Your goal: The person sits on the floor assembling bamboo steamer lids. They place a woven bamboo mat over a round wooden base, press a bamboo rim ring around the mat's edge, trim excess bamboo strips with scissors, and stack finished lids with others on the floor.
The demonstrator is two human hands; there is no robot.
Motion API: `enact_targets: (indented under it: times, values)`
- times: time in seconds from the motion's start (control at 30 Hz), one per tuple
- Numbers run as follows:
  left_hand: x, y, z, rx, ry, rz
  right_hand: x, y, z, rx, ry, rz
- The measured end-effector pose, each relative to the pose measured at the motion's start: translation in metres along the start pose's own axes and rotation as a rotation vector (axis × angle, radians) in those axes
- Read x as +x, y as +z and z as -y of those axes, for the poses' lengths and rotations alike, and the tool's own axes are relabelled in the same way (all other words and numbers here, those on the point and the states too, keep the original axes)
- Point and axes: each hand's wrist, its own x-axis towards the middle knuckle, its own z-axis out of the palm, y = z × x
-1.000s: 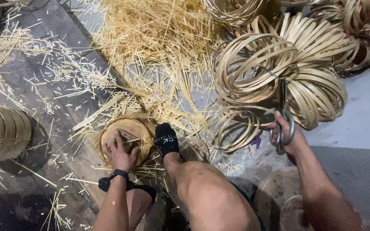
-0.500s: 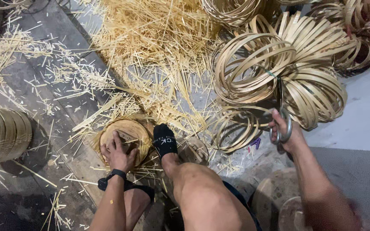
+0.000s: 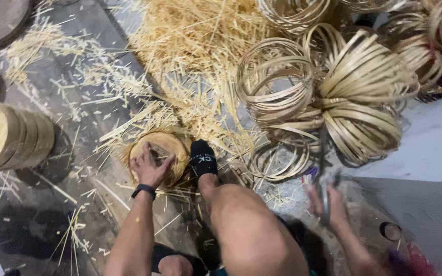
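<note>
My left hand (image 3: 149, 168) lies flat, fingers spread, on a round bamboo disc (image 3: 174, 145) on the floor. A black watch band is on that wrist. My foot in a black sock (image 3: 203, 158) presses against the disc's right side. My right hand (image 3: 328, 204) is blurred, low at the right, closed around metal shears (image 3: 323, 163) that point up toward the bundle of bamboo hoops (image 3: 364, 87). The shears' blades are too blurred to tell apart.
A heap of bamboo splinters (image 3: 190, 46) covers the floor ahead. More coils of bamboo strip (image 3: 277, 87) lie behind the hoops. A stack of round bamboo frames (image 3: 11, 135) stands at the left. A pale raised slab (image 3: 431, 143) runs along the right.
My right hand has pulled the shears down and back from the hoops toward my knee. My left hand stays on the disc.
</note>
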Motion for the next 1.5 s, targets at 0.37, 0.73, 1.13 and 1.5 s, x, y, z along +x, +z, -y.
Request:
enact_targets:
  times: [0.37,0.73,1.13,1.5]
  values:
    - [-0.002,-0.002,-0.028,-0.053,-0.075,-0.199,0.152,0.228,0.160,-0.100,-0.198,0.396]
    - [-0.003,-0.011,-0.033,-0.060,-0.029,-0.220,0.274,0.111,0.133,0.874,0.367,-0.205]
    - [0.003,0.004,-0.054,-0.116,-0.270,-0.604,0.099,0.057,-0.015,0.589,0.430,0.272]
    - [0.001,-0.025,-0.026,-0.146,-0.146,-0.222,0.094,0.152,0.074,-0.484,-0.327,0.429]
